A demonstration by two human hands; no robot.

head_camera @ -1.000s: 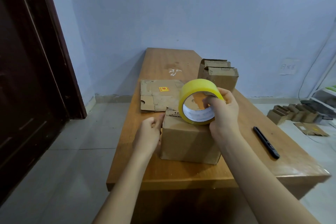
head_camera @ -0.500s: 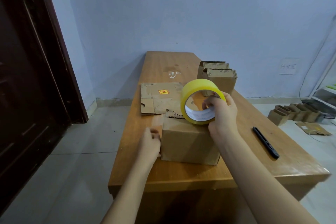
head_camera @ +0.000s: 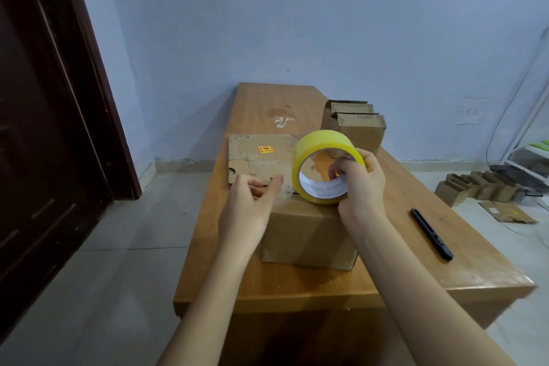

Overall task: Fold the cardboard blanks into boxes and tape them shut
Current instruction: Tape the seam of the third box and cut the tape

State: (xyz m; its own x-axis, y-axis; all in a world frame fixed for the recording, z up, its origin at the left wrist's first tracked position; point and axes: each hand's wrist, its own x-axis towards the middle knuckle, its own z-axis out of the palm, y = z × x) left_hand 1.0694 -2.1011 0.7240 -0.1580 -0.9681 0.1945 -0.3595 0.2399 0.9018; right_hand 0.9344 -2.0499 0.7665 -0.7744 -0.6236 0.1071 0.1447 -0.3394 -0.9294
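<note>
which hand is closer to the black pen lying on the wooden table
Right. The right hand grips the yellow tape roll above the cardboard box, on the side facing the black pen. The left hand is at the box's far side.

r hand (head_camera: 361,184) grips yellow tape roll (head_camera: 322,168) upright on top of folded box (head_camera: 309,235). l hand (head_camera: 249,205) pinches clear tape end (head_camera: 282,192) at box's left top edge. flat blank (head_camera: 258,157) behind, black pen (head_camera: 431,234) at right on table (head_camera: 297,285).
</note>
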